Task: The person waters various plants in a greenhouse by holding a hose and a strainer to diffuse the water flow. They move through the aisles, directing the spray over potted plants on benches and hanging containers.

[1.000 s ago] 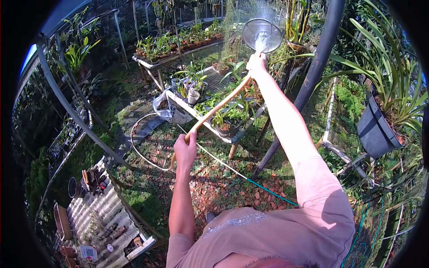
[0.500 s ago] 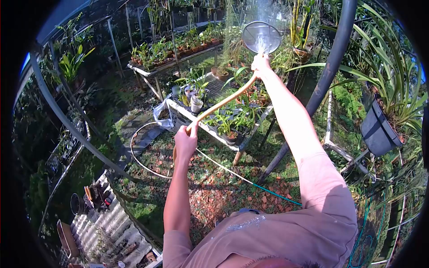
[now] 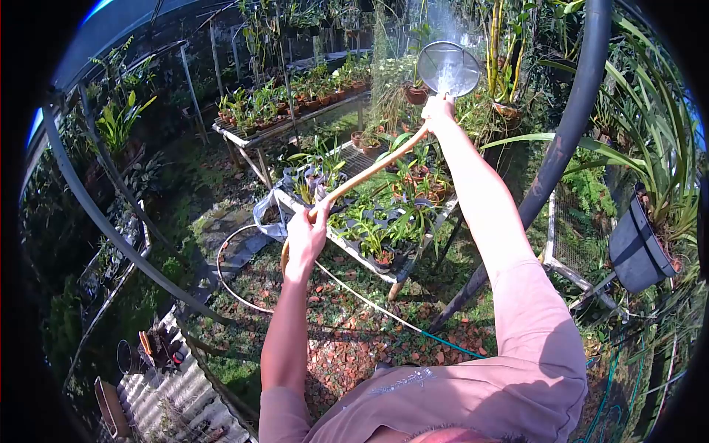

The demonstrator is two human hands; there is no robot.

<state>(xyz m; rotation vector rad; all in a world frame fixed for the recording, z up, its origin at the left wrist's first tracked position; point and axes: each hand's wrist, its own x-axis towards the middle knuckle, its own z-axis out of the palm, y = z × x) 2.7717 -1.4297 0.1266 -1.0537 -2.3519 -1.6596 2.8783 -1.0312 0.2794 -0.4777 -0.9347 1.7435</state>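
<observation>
A yellowish hose (image 3: 377, 168) runs slantwise between my two hands. My right hand (image 3: 439, 111) is closed round its upper end, stretched out far ahead. Water (image 3: 447, 74) sprays upward from that end, in front of a round mesh disc (image 3: 448, 68) with a dark rim. My left hand (image 3: 306, 225) is wrapped round the hose lower down, near the front left corner of a plant bench (image 3: 343, 247). Potted plants (image 3: 377, 236) stand on this bench, below the hose.
A dark slanted pole (image 3: 557, 148) rises right of my right arm. Further right hangs a grey pot (image 3: 641, 247) with long leaves. Another bench (image 3: 236, 136) of pots stands at the back. A corrugated sheet (image 3: 177, 384) lies lower left; a thin hose (image 3: 384, 314) crosses the ground.
The view has shifted, so the benches, pole and grey pot appear a little lower. My right hand and the round mesh disc appear slightly further right. Both hands still hold the hose; water still sprays.
</observation>
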